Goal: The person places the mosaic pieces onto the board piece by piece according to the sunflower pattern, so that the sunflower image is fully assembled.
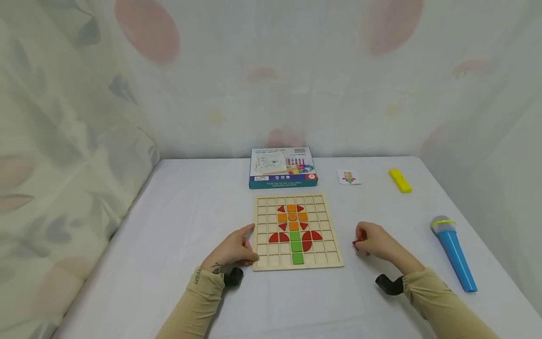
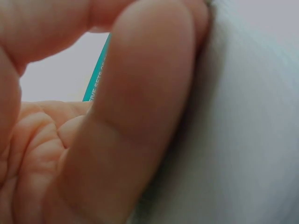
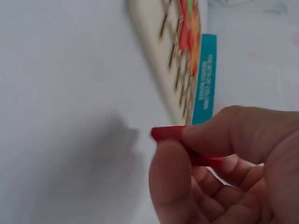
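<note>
A wooden grid board (image 1: pixel 262 207) lies on the table, bearing a flower-like pattern of orange squares, an orange disc (image 1: pixel 292 217), red triangles, green squares (image 1: pixel 298 258) and red quarter-circle tiles (image 1: pixel 306 246). At the board's left edge is my left hand (image 1: pixel 232 247), index fingertip and thumb touching the rim. To the right of the board, my right hand (image 1: pixel 374 240) pinches a small red tile (image 3: pixel 168 133) between thumb and index finger. More red (image 3: pixel 208 161) shows below the thumb; the tile's full shape is hidden by the fingers.
Behind the board lies a flat puzzle box (image 1: pixel 282 181) with printed sides. A small pattern card (image 1: pixel 348 177) sits right of it, then a yellow block (image 1: pixel 400 181). A blue toy microphone (image 1: pixel 457 259) lies at the far right. Patterned curtains (image 1: pixel 279 94) enclose the table.
</note>
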A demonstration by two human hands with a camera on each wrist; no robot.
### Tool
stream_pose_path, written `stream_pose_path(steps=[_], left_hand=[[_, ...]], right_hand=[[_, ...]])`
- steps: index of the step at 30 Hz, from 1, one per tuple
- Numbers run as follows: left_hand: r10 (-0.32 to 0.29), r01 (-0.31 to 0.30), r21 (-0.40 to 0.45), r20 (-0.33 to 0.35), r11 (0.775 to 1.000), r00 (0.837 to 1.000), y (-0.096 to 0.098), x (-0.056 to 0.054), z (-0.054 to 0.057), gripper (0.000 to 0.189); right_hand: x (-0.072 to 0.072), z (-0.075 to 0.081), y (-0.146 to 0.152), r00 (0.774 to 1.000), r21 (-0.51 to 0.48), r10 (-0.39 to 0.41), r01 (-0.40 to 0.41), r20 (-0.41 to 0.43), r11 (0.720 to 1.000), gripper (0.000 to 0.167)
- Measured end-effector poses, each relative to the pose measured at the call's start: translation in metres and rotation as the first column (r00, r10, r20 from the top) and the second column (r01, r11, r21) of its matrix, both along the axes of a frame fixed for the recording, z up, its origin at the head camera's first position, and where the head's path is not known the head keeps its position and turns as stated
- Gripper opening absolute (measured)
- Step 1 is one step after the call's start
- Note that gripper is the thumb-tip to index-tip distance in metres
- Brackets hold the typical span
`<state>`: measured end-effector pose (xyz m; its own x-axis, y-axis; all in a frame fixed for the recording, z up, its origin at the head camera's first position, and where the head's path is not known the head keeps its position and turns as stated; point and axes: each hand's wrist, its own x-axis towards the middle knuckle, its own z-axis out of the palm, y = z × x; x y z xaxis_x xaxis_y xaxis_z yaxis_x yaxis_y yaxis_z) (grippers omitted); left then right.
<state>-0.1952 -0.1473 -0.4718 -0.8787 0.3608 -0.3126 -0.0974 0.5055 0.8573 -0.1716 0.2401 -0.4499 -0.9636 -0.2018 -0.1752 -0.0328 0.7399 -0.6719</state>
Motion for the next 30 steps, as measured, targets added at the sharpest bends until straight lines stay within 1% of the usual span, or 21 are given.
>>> stream_pose_path(steps=[1,3,4,6,9,11,15,16,20,23,26,30], left_hand=[[0.003,-0.003,0.001,0.001,1.0,1.0,0.0,0.0,0.0,0.097],[0.004,-0.004,0.0,0.001,1.0,1.0,0.0,0.001,0.0,0.097],[0.006,-0.006,0.0,0.003,1.0,1.0,0.0,0.001,-0.001,0.097],[0.008,-0.008,0.002,0.005,1.0,1.0,0.0,0.001,-0.001,0.097],[0.005,-0.005,0.005,0.003,1.0,1.0,0.0,0.001,-0.001,0.096],[0.007,-0.008,0.014,0.006,1.0,1.0,0.0,0.001,-0.001,0.097],[0.012,-0.012,0.029,0.012,0.999,1.0,0.0,0.002,0.001,0.097],[0.012,-0.013,0.031,0.014,0.999,1.0,0.001,0.002,0.002,0.098],[0.011,-0.011,0.022,0.014,1.0,1.0,0.002,0.002,0.004,0.097],[0.014,-0.014,0.017,0.015,1.0,1.0,0.003,0.002,0.005,0.096],[0.02,-0.02,0.016,0.014,1.0,1.0,0.003,0.001,0.005,0.096],[0.022,-0.022,0.015,0.012,1.0,1.0,0.003,0.002,0.006,0.096]], right_hand=[[-0.002,0.002,-0.005,1.0,-0.033,-0.005,0.005,0.017,0.999,0.015],[-0.005,0.007,-0.018,0.999,-0.1,0.001,0.004,0.051,0.995,0.026],[-0.007,0.01,-0.025,0.999,-0.124,0.021,-0.014,0.05,0.992,0.03],[-0.011,0.016,-0.041,0.998,-0.145,0.055,-0.05,0.027,0.988,0.032],[-0.016,0.023,-0.067,0.993,-0.148,0.11,-0.116,-0.043,0.982,0.024],[-0.02,0.025,-0.085,0.989,-0.144,0.124,-0.134,-0.079,0.981,0.017],[-0.024,0.025,-0.118,0.985,-0.148,0.138,-0.152,-0.102,0.977,0.003],[-0.025,0.024,-0.124,0.984,-0.139,0.142,-0.156,-0.107,0.978,0.001],[-0.026,0.015,-0.143,0.972,-0.085,0.182,-0.196,-0.15,0.977,0.012],[-0.027,0.007,-0.152,0.962,-0.043,0.219,-0.229,-0.165,0.972,0.015],[-0.027,0.001,-0.157,0.957,0.01,0.245,-0.246,-0.158,0.969,0.017],[-0.025,-0.002,-0.16,0.956,0.082,0.257,-0.247,-0.142,0.965,0.018]])
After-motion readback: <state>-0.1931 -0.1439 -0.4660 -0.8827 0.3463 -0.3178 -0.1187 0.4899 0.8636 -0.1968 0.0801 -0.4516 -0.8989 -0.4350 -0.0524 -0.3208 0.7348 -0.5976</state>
